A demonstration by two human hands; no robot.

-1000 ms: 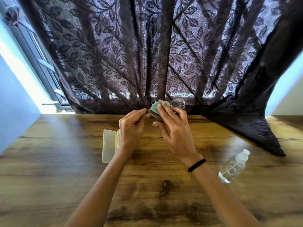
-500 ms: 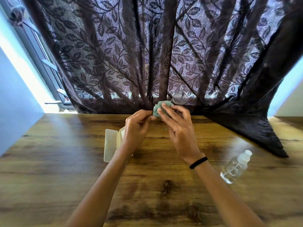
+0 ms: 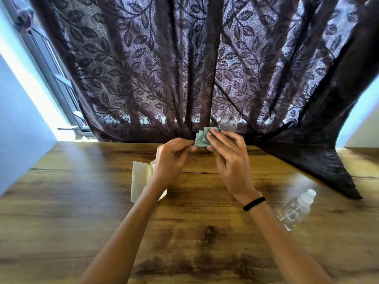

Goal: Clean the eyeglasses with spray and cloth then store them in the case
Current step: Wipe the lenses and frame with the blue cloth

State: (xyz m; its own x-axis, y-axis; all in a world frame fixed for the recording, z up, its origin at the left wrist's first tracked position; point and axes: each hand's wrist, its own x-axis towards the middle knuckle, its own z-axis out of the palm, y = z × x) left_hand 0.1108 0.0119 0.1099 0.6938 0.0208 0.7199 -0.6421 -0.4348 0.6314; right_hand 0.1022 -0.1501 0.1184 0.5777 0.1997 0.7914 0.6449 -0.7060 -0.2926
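Above table point(image 3: 82, 201): right hand point(image 3: 229, 158) pinches cloth point(image 3: 201, 138) on eyeglasses point(image 3: 227, 123); left hand point(image 3: 172, 158) grips their frame, mostly hidden.

Wooden table point(image 3: 61, 201), leaf-patterned dark curtain point(image 3: 184, 68), bright window point(image 3: 51, 64) left.

1 eyeglasses point(image 3: 227, 121), 1 cloth point(image 3: 202, 138), 1 case point(image 3: 139, 177), 1 spray bottle point(image 3: 295, 210)

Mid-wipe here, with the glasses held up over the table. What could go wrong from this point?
1. The left hand pinches the thin-framed clear eyeglasses while the right hand presses the pale green cloth on one lens. Hard pressure might bend the frame or let it slip onto the wooden table.
2. The clear plastic spray bottle lies on its side near the right forearm, so it may roll or get knocked.
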